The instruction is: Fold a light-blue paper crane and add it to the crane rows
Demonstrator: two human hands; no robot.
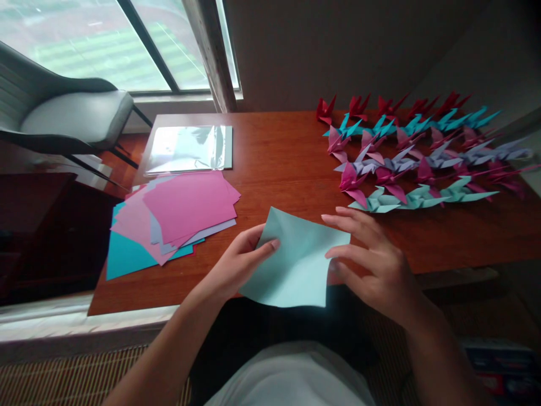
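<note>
A pale mint-green paper square (296, 262) is held a little above the near edge of the wooden table (279, 152). My left hand (236, 265) pinches its left edge, thumb on top and fingers under the sheet. My right hand (376, 254) grips the right edge, thumb against the paper, the other fingers stretched out over the table. The sheet bows slightly between the two hands.
A loose stack of pink, lilac and teal paper sheets (177, 217) lies at the left. Behind it is a clear plastic sleeve (188, 148). Rows of folded paper cranes (414, 152) in red, teal, magenta, lilac and mint fill the right. A grey chair (71, 115) stands by the window.
</note>
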